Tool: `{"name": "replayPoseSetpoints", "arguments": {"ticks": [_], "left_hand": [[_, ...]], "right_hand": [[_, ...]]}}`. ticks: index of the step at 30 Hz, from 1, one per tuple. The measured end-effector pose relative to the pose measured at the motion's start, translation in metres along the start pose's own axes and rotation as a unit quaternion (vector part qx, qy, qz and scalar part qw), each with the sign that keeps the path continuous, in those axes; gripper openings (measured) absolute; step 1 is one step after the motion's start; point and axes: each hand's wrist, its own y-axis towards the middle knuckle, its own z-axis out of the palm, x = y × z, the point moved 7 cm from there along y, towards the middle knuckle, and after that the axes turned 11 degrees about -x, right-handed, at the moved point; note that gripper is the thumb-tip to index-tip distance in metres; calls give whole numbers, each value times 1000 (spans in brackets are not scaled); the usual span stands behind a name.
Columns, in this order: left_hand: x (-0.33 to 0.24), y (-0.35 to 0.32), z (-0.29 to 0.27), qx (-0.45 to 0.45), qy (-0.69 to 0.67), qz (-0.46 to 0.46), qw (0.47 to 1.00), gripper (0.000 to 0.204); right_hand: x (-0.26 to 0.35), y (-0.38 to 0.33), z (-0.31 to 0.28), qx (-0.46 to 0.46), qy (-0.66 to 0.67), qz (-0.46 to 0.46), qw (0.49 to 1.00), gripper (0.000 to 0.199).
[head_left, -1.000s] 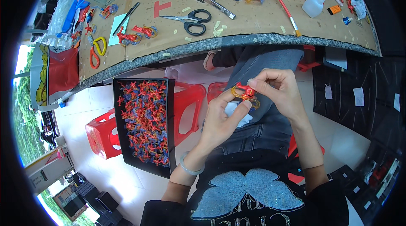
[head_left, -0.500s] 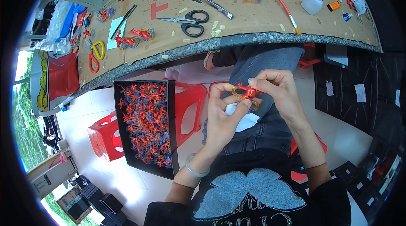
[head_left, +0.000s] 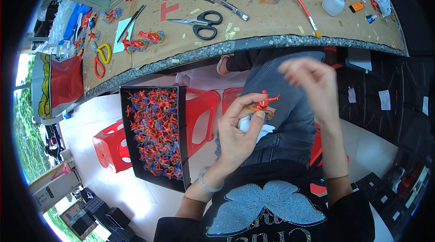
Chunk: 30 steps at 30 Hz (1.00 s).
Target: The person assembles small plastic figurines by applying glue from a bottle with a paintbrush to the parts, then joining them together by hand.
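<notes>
My left hand (head_left: 239,126) pinches a small red plastic figurine (head_left: 263,104) between thumb and fingers, above my lap. Translucent yellow and blue pieces show at the figurine's lower end. Beneath the left fingers is a white cloth (head_left: 263,133); whether they grip it too, I cannot tell. My right hand (head_left: 312,81) is up and to the right of the figurine, apart from it and short of the table edge. Motion smears its fingers, so what they do cannot be made out.
A black tray (head_left: 185,151) heaped with similar figurines rests by red stools (head_left: 111,149) on my left. On the cardboard-covered table (head_left: 253,26) lie black scissors (head_left: 206,24), a red-handled brush (head_left: 312,24), a white bottle (head_left: 334,5), orange-yellow scissors (head_left: 100,63) and more figurines.
My right hand has let go of the figurine and moved up and to the right. The left hand keeps hold of it, almost in the same place.
</notes>
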Motion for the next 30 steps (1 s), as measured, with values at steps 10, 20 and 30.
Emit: {"name": "replayPoseSetpoints", "arguments": {"ticks": [10,20,30], "left_hand": [[-10,2,-10,-41,22,34,998,28],[-18,13,-23,-88,66,118,987,28],[-24,22,-30,-88,138,182,970,31]], "right_hand": [[2,103,-113,-356,-201,-271,871,70],[1,133,-100,-233,-29,-232,944,34],[-6,-18,2,130,178,32,975,58]]}}
